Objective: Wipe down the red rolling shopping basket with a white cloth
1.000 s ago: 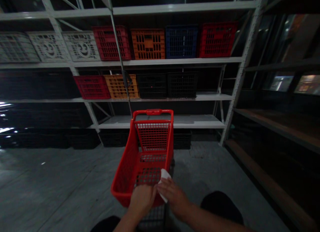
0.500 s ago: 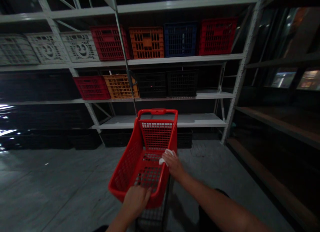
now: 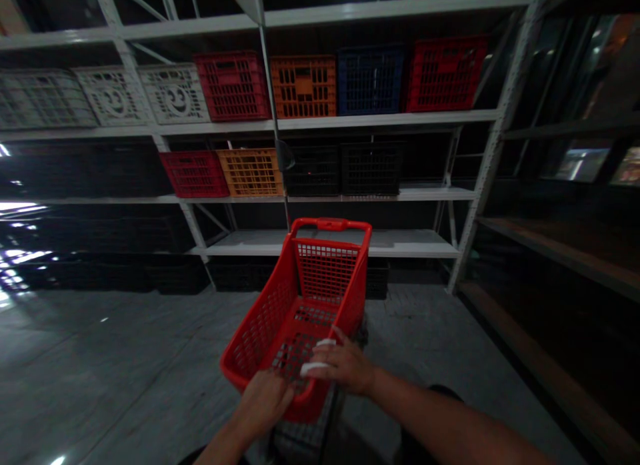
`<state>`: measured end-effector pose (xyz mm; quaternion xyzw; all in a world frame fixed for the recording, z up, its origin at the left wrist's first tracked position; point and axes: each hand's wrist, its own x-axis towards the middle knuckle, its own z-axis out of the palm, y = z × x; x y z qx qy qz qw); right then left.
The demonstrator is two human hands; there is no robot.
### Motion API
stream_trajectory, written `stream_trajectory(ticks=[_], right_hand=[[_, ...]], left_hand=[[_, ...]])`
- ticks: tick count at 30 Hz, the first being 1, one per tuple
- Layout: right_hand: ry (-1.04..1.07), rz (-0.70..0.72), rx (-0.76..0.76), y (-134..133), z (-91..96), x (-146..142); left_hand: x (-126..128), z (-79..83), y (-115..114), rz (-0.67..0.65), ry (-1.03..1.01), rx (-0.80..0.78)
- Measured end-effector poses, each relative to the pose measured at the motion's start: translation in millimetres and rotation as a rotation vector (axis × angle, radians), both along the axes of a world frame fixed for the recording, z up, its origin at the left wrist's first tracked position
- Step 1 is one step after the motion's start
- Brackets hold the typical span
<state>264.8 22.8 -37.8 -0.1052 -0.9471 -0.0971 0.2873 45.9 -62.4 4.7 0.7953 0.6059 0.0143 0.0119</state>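
Observation:
A red plastic shopping cart (image 3: 265, 321) stands in front of me, its handle on the far side. My left hand (image 3: 266, 397) is closed over the near rim, its fingertips curled inside the basket. On the right rim, close to the front corner, lies my right hand (image 3: 345, 366), holding a crumpled white cloth (image 3: 316, 367) against the plastic. Parts of the cloth stick out between and under the fingers; whether it is cloth or paper is hard to tell. The inside of the basket shows only its slotted floor.
Behind the cart runs a white metal shelf rack (image 3: 390, 121) with red, orange, blue, white and black crates, such as an orange crate (image 3: 303, 88). A thin pole (image 3: 270, 85) rises behind the cart. At the right are dark shelves (image 3: 560, 251). Grey concrete floor (image 3: 125, 365) surrounds the cart.
My right hand has slid with the white cloth along the right rim toward me, nearer the front corner. My left hand stays on the near rim. The view has shifted slightly left.

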Motion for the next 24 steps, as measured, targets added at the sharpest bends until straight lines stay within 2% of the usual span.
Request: stream_trajectory(ticks=[2, 5, 8, 11, 16, 19, 21, 24], right_hand=[[0.031, -0.081, -0.01, 34, 15.8, 14], [0.103, -0.284, -0.066, 79, 39.7, 35], [0.191, -0.433, -0.14, 95, 47.5, 41], [0.274, -0.427, -0.185, 69, 31.7, 20], [0.284, -0.241, -0.222, -23, -7.5, -40], [0.173, -0.128, -0.238, -58, -11.0, -62], [0.074, -0.072, -0.214, -59, -3.1, -65], [-0.037, -0.047, -0.144, -25, 18.8, -45]], left_hand=[[-4, -1.8, 0, 0.007, 0.016, -0.012], [-13, -6.5, 1, -0.013, 0.032, -0.014], [-24, -12.3, 2, -0.009, 0.025, 0.026], [-35, -14.1, 4, -0.001, 0.011, 0.082], [-43, -2.2, 8, -0.045, 0.047, -0.037], [-48, 1.8, 9, -0.044, 0.023, -0.029], [-55, -0.3, 10, -0.052, -0.01, -0.007], [-68, -6.5, 12, -0.09, -0.056, 0.02]])
